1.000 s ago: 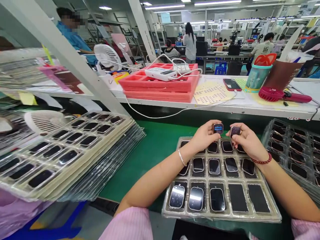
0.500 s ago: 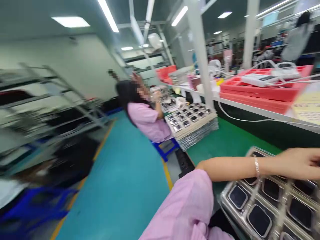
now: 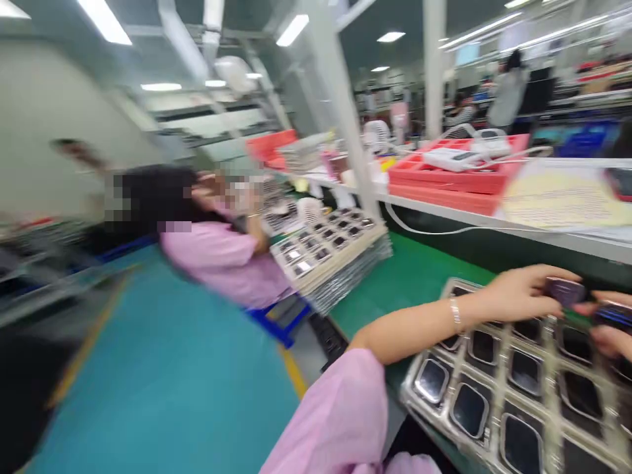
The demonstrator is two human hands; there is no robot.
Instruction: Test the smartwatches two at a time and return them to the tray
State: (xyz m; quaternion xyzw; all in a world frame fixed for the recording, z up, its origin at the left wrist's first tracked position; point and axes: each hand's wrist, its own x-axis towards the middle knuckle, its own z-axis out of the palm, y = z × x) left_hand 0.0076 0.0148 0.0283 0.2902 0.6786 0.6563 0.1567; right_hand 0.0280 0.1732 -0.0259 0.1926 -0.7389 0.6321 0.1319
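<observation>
My left hand [image 3: 518, 293], with a silvery bracelet at the wrist, reaches over a clear plastic tray [image 3: 494, 408]. Its fingers close on a small dark rounded-square smartwatch body [image 3: 565, 293]. At the right edge my right hand [image 3: 612, 339] is partly cut off by the frame. Its fingers pinch another dark smartwatch body [image 3: 616, 315] with a bluish sheen, close beside the first. Rows of similar dark-faced square pieces [image 3: 470, 409] with light rims lie in the tray's pockets below both hands.
A stack of filled trays [image 3: 340, 257] stands on the green bench [image 3: 409, 263]. Red trays [image 3: 454, 187] with white devices and cables, and yellow paper [image 3: 557, 197], lie on the shelf. A person in a pink shirt [image 3: 217, 257] sits at the left near a blue stool [image 3: 279, 322].
The view has turned right, so the scene shifts left. My right hand has come into view with a smartwatch body. The one in my left hand now shows.
</observation>
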